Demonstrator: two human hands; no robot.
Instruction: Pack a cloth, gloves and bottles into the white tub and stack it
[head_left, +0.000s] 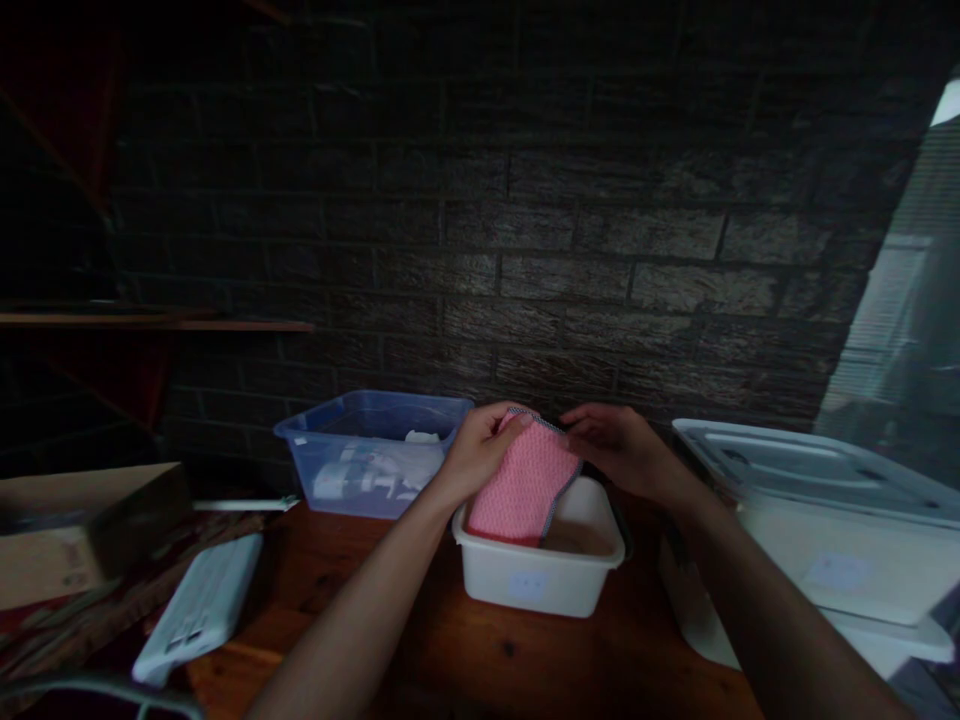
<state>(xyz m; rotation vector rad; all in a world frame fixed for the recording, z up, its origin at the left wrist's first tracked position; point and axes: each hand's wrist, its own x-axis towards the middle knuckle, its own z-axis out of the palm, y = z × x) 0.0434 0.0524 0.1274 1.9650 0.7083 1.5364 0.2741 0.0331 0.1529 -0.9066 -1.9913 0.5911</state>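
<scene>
A pink knitted cloth (523, 485) with a dark edge hangs over a small white tub (540, 575) on the wooden table. My left hand (480, 445) pinches the cloth's upper left corner. My right hand (619, 445) grips its upper right edge with fingers closed. The cloth's lower part dips into the tub, and more pink fabric seems to lie below it.
A blue translucent bin (371, 450) with white items stands behind left. A large white lidded container (832, 520) sits at right. A white flat object (202, 605) and a cardboard box (82, 525) lie at left. A dark brick wall is close behind.
</scene>
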